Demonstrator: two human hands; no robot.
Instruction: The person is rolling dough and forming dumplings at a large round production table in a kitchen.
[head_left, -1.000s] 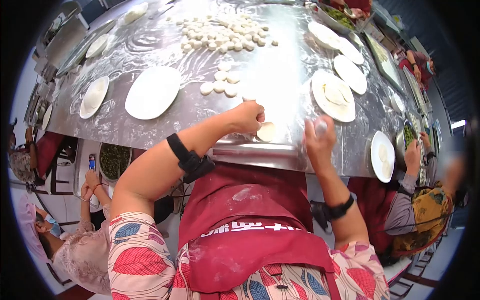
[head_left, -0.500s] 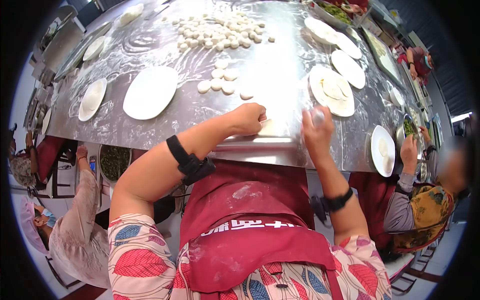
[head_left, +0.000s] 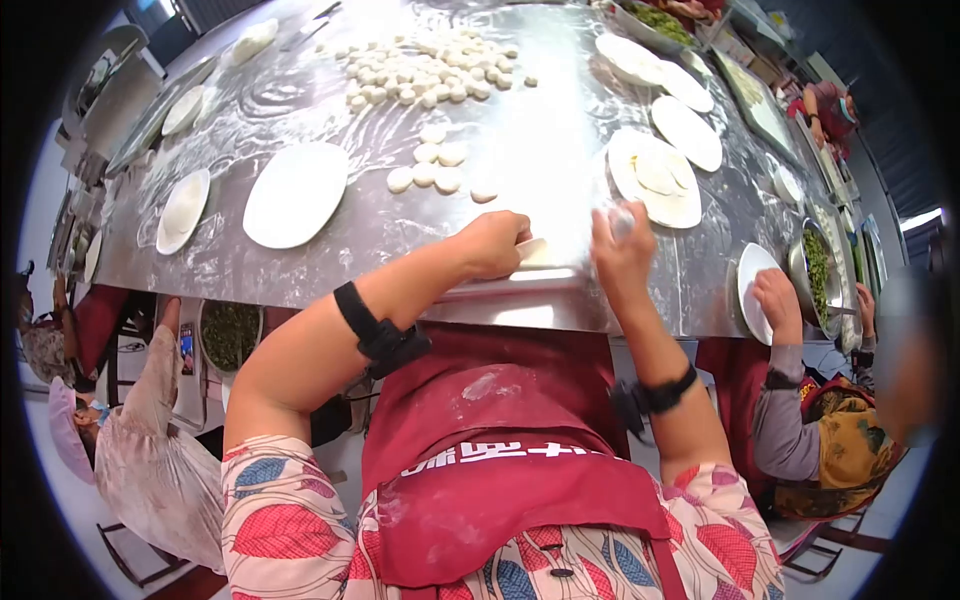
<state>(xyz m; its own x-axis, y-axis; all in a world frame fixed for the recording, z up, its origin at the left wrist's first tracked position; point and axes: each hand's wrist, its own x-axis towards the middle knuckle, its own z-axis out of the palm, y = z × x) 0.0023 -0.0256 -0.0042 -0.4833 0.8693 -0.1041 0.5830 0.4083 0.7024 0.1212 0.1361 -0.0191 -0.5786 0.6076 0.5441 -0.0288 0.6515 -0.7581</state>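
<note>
At the table's near edge, my left hand (head_left: pixel 494 244) is closed, its fingers pinching the edge of a flat dough wrapper (head_left: pixel 535 254). To the right of it, my right hand (head_left: pixel 622 258) is wrapped round a rolling pin (head_left: pixel 623 223), of which only a pale rounded end shows. The pin is slightly apart from the wrapper. Just beyond my left hand lies a single dough piece (head_left: pixel 484 195), with a small group of flattened dough rounds (head_left: pixel 424 174) farther off. A plate of rolled wrappers (head_left: pixel 686 212) stands beyond my right hand.
A large pile of dough pieces (head_left: pixel 430 68) covers the far middle of the floured steel table (head_left: pixel 300 110). A white plate (head_left: pixel 296 196) stands on the left. A co-worker's hand (head_left: pixel 777 303) is over a plate at right; another person (head_left: pixel 160 460) is at left.
My hands stay near the wrapper, the right one shifting slightly left with the rolling pin. At right, the co-worker's hand has moved from the bowl of greens to the white plate.
</note>
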